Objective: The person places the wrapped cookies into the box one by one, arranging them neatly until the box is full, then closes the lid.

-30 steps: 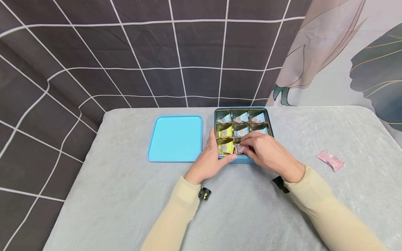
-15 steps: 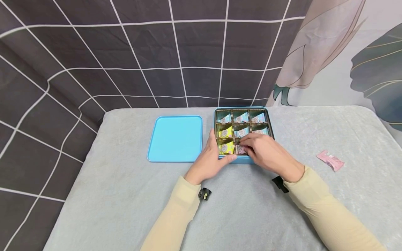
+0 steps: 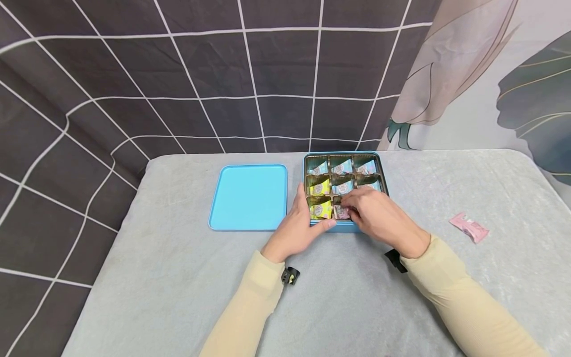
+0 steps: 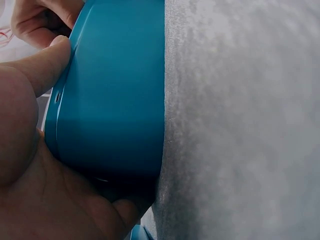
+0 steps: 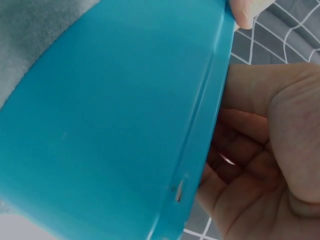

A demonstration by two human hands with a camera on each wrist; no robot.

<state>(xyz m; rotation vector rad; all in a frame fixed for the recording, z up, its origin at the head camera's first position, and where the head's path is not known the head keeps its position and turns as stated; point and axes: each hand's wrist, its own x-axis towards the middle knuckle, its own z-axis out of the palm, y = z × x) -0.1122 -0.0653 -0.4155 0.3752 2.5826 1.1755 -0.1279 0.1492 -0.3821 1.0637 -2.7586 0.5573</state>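
A blue tin [image 3: 350, 227] with a dark tray of nine-style compartments is open on the table. My left hand [image 3: 294, 227] holds its front left corner, thumb on the front rim and fingers along the left side; the left wrist view shows the palm close round the tin's wall [image 4: 115, 90]. With fingers bent down into the front row, my right hand [image 3: 379, 216] pinches a pink wrapped candy [image 3: 341, 212] in the middle compartment. Its fingertips are partly hidden behind the rim [image 5: 200, 110] in the right wrist view. Yellow candies [image 3: 320, 187] and blue candies [image 3: 342, 167] fill other compartments.
A flat blue lid [image 3: 249, 197] lies left of the tin. One loose pink-wrapped candy [image 3: 469, 227] rests on the grey cloth to the right. Behind the table hangs a dark curtain [image 3: 285, 69] with white grid lines.
Both hands keep nearly the same places. The right fingers shift only slightly over the pink candy in the front middle compartment, and the candy now sits a little lower there.
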